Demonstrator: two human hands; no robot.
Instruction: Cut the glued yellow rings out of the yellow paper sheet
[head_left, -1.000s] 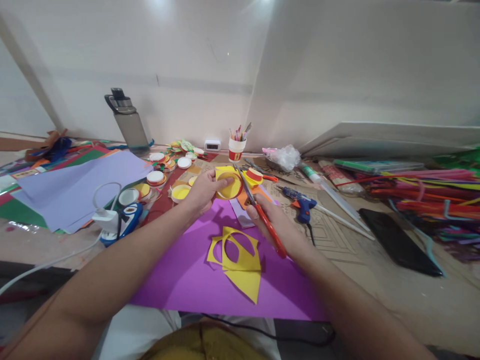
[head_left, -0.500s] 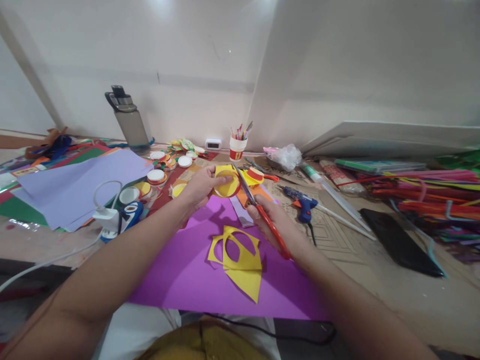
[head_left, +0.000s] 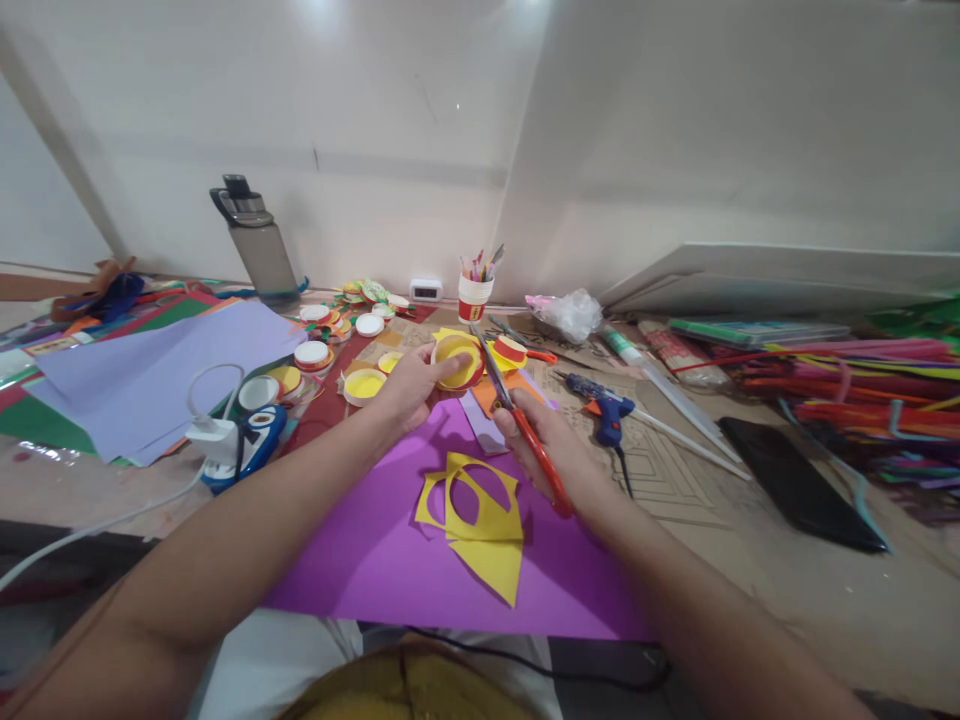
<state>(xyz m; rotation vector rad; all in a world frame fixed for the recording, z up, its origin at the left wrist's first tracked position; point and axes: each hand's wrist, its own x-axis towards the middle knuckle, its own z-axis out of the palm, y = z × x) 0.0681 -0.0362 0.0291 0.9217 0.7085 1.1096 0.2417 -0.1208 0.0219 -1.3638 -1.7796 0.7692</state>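
Scissors gripped in right hand by red handles, blades right beside yellow round piece; contact unclear. Left hand pinches that red-edged piece, thumb on top, above far part of purple sheet. Yellow scraps lie on sheet, nearer the person. Glue gun on cardboard, right of right hand.

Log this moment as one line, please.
left hand: holds round yellow piece | right hand: holds scissors | yellow scraps: on purple sheet | glue gun: on cardboard
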